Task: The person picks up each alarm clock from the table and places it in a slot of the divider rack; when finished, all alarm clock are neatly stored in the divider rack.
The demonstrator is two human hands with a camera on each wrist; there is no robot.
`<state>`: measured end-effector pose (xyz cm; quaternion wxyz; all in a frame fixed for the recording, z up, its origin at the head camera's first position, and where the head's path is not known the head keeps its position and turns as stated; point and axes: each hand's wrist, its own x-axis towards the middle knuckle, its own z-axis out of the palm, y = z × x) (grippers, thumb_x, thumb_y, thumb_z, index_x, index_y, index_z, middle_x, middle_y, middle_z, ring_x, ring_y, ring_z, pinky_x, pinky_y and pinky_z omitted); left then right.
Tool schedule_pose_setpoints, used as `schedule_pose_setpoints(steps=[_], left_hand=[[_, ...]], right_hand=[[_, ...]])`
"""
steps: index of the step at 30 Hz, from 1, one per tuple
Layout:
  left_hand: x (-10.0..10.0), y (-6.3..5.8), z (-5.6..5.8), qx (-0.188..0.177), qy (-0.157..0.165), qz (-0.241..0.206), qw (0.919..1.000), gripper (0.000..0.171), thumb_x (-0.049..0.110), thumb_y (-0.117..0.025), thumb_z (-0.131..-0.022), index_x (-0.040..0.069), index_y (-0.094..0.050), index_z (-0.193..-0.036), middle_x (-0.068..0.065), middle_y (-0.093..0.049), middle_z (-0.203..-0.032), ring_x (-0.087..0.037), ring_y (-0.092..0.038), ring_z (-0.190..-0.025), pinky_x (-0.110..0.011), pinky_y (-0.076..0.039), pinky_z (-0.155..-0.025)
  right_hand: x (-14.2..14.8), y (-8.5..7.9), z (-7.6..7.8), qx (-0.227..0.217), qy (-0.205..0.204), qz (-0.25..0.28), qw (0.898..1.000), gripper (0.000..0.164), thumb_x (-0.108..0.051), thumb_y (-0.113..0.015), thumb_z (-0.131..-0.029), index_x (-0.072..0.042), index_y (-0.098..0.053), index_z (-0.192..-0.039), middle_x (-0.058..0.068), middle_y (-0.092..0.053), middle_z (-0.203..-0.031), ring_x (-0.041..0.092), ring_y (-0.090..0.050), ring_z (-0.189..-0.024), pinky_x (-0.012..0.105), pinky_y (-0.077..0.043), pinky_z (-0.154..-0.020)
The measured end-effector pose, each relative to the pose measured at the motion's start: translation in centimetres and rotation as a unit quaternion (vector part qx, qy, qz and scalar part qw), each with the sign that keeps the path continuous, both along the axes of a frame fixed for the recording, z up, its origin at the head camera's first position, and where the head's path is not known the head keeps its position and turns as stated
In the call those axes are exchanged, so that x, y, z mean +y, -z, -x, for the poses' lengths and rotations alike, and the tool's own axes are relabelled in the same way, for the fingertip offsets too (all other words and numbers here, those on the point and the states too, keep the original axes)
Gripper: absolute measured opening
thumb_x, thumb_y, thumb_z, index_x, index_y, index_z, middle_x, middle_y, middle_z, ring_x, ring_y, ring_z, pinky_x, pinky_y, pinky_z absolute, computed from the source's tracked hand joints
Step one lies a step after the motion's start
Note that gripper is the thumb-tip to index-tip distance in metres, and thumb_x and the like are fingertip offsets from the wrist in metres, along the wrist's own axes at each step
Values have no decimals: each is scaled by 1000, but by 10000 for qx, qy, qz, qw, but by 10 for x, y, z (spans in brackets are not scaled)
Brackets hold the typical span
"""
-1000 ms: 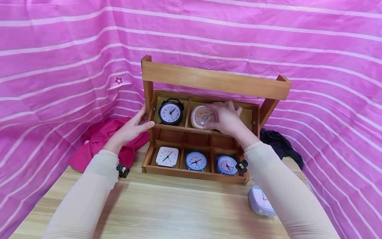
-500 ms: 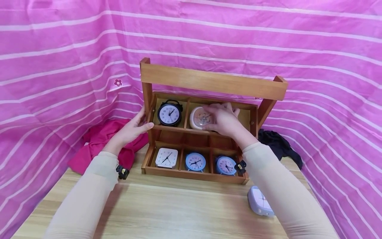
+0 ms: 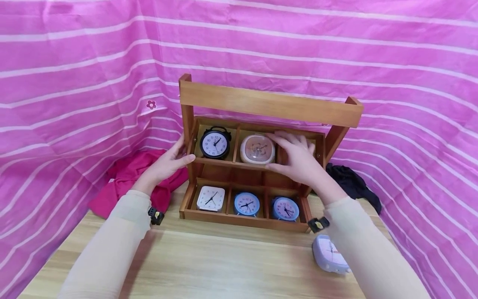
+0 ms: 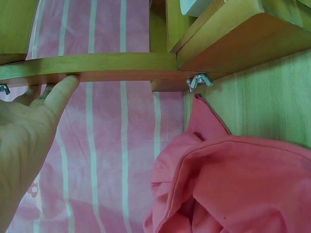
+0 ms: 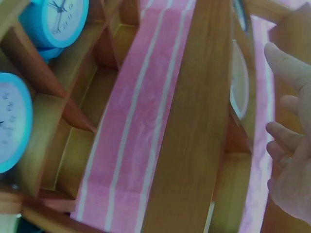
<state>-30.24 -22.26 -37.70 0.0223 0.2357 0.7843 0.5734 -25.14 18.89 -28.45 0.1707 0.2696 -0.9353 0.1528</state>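
A two-tier wooden rack [image 3: 269,99] stands at the back of the table. Its upper tray holds a black twin-bell alarm clock [image 3: 215,144] at left and a pink-faced rounded clock [image 3: 257,149] in the middle compartment. My right hand [image 3: 298,160] hovers just right of the pink clock, fingers spread and apart from it; the right wrist view shows nothing in that hand [image 5: 294,126]. My left hand [image 3: 166,164] touches the rack's left side post with extended fingers and thumb, as the left wrist view shows against the plank [image 4: 121,68].
The lower tray holds a white square clock [image 3: 210,198] and two blue round clocks, one in the middle [image 3: 247,204], one at right [image 3: 285,208]. A lavender clock [image 3: 328,254] lies on the table [image 3: 224,261]. Red cloth [image 3: 130,174] and black cloth [image 3: 352,182] flank the rack.
My right hand has let go of the pink-faced clock and moved a little right, leaving it in the upper middle compartment. The left hand stays at the rack's side.
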Motion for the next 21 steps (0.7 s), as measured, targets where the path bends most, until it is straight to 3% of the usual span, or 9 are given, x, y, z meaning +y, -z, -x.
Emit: schedule_pose_setpoints(steps=[5, 9, 17, 21], left_hand=[[4, -1, 0, -41, -24, 20, 10000, 91, 24, -61, -107, 39, 4, -167, -9, -5, -175, -33, -11, -160, -56, -24, -124], [8, -1, 2, 42, 6, 19, 10000, 90, 23, -62, -106, 37, 4, -167, -8, -5, -175, -32, -11, -160, -53, -20, -126], [5, -2, 3, 84, -3, -67, 9999, 91, 20, -62, -106, 35, 3, -168, -11, -7, -175, -32, -12, -159, -52, -17, -127], [2, -1, 2, 79, -39, -11, 10000, 90, 19, -62, -106, 37, 1, -168, -11, -10, -174, -32, -15, -159, -52, -21, -126]], right_hand=[[36, 13, -40, 11, -295, 328, 9990, 92, -40, -92, -79, -23, -48, -157, 13, -45, -158, 44, -37, -135, 67, -26, -95], [72, 31, -75, -190, -254, 520, 9981, 101, -38, -96, -75, -27, -43, -160, 14, -42, -161, 45, -34, -136, 69, -23, -93], [138, 86, -120, -833, 30, 509, 9952, 113, -38, -100, -65, -22, -42, -161, 19, -46, -156, 43, -39, -125, 60, -26, -87], [162, 120, -139, -1171, 232, 601, 9910, 110, -41, -100, -63, -21, -47, -157, 21, -52, -149, 51, -43, -123, 66, -27, -86]])
